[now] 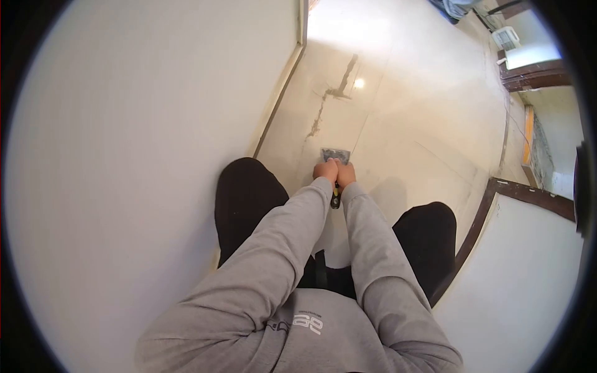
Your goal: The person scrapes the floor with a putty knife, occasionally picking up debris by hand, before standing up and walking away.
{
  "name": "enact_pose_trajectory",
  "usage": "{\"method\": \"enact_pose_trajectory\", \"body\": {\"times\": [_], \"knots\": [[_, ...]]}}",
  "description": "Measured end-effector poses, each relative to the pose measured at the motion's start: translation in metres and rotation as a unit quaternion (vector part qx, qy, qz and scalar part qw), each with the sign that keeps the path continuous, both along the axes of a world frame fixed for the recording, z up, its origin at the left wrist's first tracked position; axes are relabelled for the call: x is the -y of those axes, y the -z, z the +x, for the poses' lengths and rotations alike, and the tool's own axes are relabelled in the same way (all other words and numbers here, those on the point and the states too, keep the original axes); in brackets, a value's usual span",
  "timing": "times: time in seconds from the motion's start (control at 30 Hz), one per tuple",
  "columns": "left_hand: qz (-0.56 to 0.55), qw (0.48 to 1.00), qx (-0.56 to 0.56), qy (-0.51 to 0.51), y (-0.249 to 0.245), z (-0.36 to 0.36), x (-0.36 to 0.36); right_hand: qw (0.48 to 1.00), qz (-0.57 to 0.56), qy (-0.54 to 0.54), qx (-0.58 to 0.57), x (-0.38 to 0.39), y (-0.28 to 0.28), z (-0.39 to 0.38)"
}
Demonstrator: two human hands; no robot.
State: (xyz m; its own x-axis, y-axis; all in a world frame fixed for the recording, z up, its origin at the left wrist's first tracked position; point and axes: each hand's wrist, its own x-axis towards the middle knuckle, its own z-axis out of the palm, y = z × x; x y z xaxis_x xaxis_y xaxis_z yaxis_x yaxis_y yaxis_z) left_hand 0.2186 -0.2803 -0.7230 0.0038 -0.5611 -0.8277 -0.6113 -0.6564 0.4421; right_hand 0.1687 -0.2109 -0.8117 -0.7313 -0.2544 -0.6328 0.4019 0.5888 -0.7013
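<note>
Both my hands are closed together around a putty knife [336, 154], its wide, smeared metal blade pointing away from me at the tiled floor [398, 112]. My left hand [325, 170] and my right hand [346, 173] press side by side just behind the blade. The dark handle end with a yellow mark shows below them, between my grey sleeves. Ahead of the blade, a dark, rough streak of residue [316, 119] runs along the floor and bends into a thicker patch [339, 93].
A pale wall [155, 112] with a skirting edge rises close on my left. To the right is a white panel with a dark brown frame [491, 199]. Farther off are an orange-edged board [528, 133], a white slotted object [505, 38] and blue-grey cloth [457, 7].
</note>
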Motion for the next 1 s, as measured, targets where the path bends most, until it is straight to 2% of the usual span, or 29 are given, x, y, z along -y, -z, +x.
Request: {"method": "enact_pose_trajectory", "body": {"times": [0.07, 0.13, 0.2, 0.27, 0.3, 0.37, 0.43, 0.5, 0.53, 0.57, 0.6, 0.7, 0.73, 0.77, 0.8, 0.83, 0.9, 0.93, 0.97, 1.0], "knots": [[0.038, 0.999, 0.021, -0.015, 0.001, 0.023, -0.007, 0.999, -0.011, -0.014, 0.05, -0.008, -0.012, 0.026], [0.064, 0.997, 0.033, -0.031, -0.005, 0.035, -0.002, 0.995, -0.033, -0.028, 0.091, 0.003, -0.047, 0.046], [-0.1, 0.986, 0.134, -0.011, -0.018, 0.04, 0.005, 0.962, -0.165, -0.006, 0.217, 0.02, -0.084, 0.063], [-0.181, 0.971, 0.154, -0.003, -0.083, 0.034, 0.019, 0.911, -0.243, -0.001, 0.332, 0.034, -0.104, 0.083], [-0.228, 0.962, 0.152, 0.004, -0.1, 0.032, 0.023, 0.889, -0.259, 0.002, 0.378, 0.034, -0.109, 0.095], [-0.423, 0.906, 0.006, 0.008, -0.111, 0.035, 0.033, 0.873, -0.249, 0.028, 0.419, 0.03, -0.113, 0.13], [-0.418, 0.902, -0.104, 0.0, -0.18, 0.042, 0.052, 0.889, -0.202, 0.073, 0.404, 0.027, -0.112, 0.17], [-0.393, 0.886, -0.243, -0.036, -0.279, 0.059, 0.07, 0.937, -0.119, 0.112, 0.307, 0.026, -0.105, 0.205], [-0.481, 0.84, -0.251, -0.003, -0.318, 0.072, 0.078, 0.951, -0.086, 0.13, 0.268, 0.032, -0.105, 0.208], [-0.564, 0.785, -0.255, 0.031, -0.352, 0.087, 0.084, 0.945, -0.083, 0.15, 0.279, 0.035, -0.104, 0.202], [-0.573, 0.781, -0.24, 0.071, -0.382, 0.106, 0.083, 0.896, -0.104, 0.191, 0.386, 0.036, -0.113, 0.189], [-0.602, 0.768, -0.195, 0.1, -0.416, 0.156, 0.066, 0.922, -0.142, 0.164, 0.321, 0.079, -0.102, 0.142], [-0.604, 0.768, -0.19, 0.096, -0.418, 0.168, 0.057, 0.926, -0.142, 0.203, 0.285, 0.103, -0.084, 0.12], [-0.558, 0.816, -0.121, 0.092, -0.421, 0.179, 0.048, 0.932, -0.19, 0.175, 0.255, 0.12, -0.066, 0.094], [-0.504, 0.858, -0.052, 0.089, -0.423, 0.186, 0.039, 0.913, -0.177, 0.195, 0.313, 0.137, -0.087, 0.059], [-0.504, 0.858, -0.049, 0.085, -0.43, 0.191, 0.032, 0.9, -0.199, 0.18, 0.345, 0.149, -0.077, 0.032], [-0.569, 0.815, -0.016, 0.105, -0.444, 0.197, 0.018, 0.91, -0.207, 0.144, 0.329, 0.154, -0.073, 0.016], [-0.575, 0.812, -0.02, 0.098, -0.448, 0.199, 0.013, 0.918, -0.216, 0.116, 0.312, 0.155, -0.074, 0.008], [-0.574, 0.813, -0.015, 0.092, -0.453, 0.199, 0.01, 0.911, -0.235, 0.08, 0.331, 0.147, -0.052, 0.014], [-0.577, 0.812, -0.011, 0.088, -0.459, 0.197, 0.009, 0.917, -0.226, 0.094, 0.317, 0.132, -0.08, 0.036]]}}
